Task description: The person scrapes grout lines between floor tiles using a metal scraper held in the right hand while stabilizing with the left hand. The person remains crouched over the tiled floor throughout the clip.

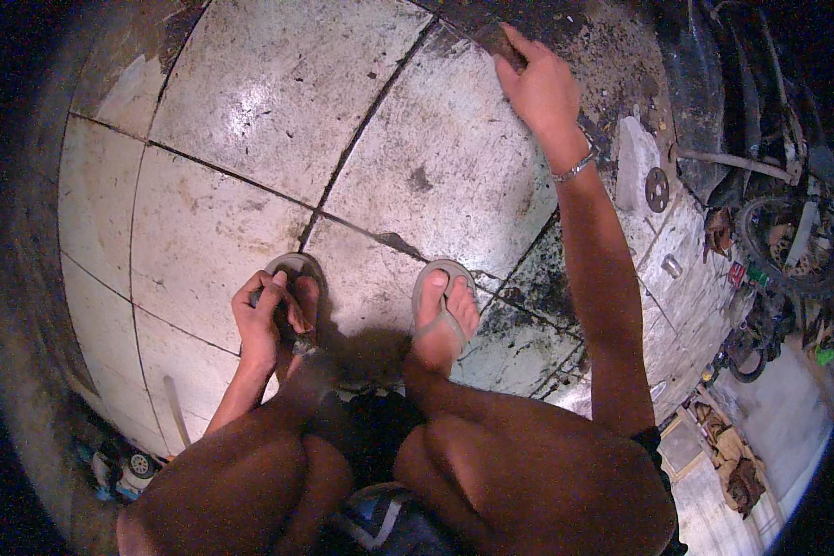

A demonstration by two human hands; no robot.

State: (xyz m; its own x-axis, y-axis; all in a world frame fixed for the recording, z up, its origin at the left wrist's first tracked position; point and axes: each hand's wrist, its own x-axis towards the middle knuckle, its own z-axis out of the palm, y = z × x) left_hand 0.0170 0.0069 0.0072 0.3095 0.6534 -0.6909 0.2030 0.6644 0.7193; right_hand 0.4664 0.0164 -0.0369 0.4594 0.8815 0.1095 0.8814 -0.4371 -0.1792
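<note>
My right hand (539,85) is stretched far forward over the dirty edge of the tiled floor (435,157). Its thumb and index finger are apart, with a dark brown patch between them; whether that is floor or a thing I cannot tell. A metal-link bracelet (576,159) circles the right wrist. Beside my left foot, the fingers of my left hand (261,313) are closed together. Something small and dark shows at these fingertips, too unclear to name. My feet, in grey flip-flops (447,320), rest on the tiles.
On the right lie a pale slab (636,165), a dark round sprocket-like disc (657,189) and a small metal cylinder (671,266). Further right are a wheel (788,243) and cluttered parts. A toy-like wheeled thing (139,465) lies at lower left.
</note>
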